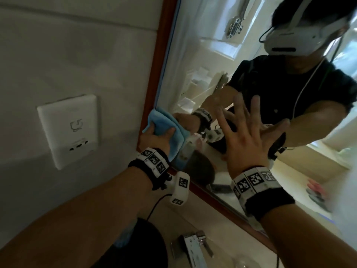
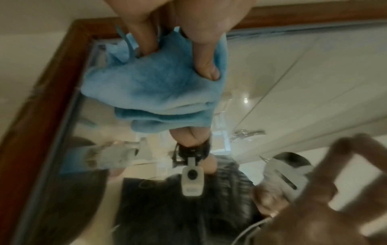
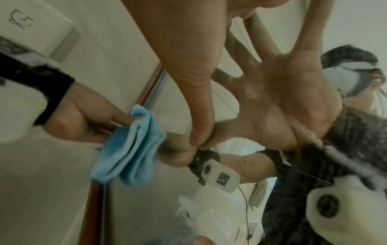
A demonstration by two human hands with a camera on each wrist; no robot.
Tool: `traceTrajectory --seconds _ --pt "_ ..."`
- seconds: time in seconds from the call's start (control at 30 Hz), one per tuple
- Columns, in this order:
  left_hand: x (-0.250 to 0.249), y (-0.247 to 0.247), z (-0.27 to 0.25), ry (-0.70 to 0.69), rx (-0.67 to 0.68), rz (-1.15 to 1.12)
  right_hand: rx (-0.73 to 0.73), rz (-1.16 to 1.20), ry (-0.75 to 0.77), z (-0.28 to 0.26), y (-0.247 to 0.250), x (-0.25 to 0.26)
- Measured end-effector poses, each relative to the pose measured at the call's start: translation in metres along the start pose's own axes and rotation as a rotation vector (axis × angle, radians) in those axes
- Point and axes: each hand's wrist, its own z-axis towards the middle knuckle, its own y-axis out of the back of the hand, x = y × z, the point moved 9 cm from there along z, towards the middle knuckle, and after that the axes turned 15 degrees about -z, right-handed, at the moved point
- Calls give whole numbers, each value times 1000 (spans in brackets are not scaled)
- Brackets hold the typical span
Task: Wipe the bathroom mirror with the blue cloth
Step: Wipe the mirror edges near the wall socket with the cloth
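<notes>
The mirror [image 1: 212, 64] has a brown wooden frame [image 1: 154, 84]. My left hand [image 1: 158, 134] grips the bunched blue cloth [image 1: 164, 122] and holds it against the glass by the frame's left edge, near the lower corner. In the left wrist view the thumb and fingers [image 2: 201, 49] dig into the cloth [image 2: 150, 86]. My right hand [image 1: 249, 132] lies flat on the glass to the right, fingers spread and holding nothing. The right wrist view shows its thumb [image 3: 194, 99] touching the glass, with the cloth [image 3: 130, 149] off to the left.
A white socket plate [image 1: 71, 130] sits on the wall left of the frame. Below the mirror are a chrome tap [image 1: 195, 246] and a dark round object [image 1: 139, 248] on the counter. The glass reflects the person wearing a headset.
</notes>
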Motion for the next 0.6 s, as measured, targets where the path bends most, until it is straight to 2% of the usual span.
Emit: traceTrajectory --seconds 0.1,0.17,0.37,0.47,0.53,0.6 --pt "-34 -17 1 -81 17 53 55 -19 -14 1 2 -1" --pt "-52 -30 -1 -90 53 13 37 19 -21 -1 9 -1" --pt "-139 -62 -39 -394 131 221 -11 48 -59 1 18 -3" --pt "-188 -85 -61 -537 194 216 -227 25 -109 10 52 -16" --pt "-220 -101 -75 -677 222 351 -364 -24 -156 30 86 -35" --pt "-245 -104 -82 -775 186 455 -419 -5 -237 52 118 -63"
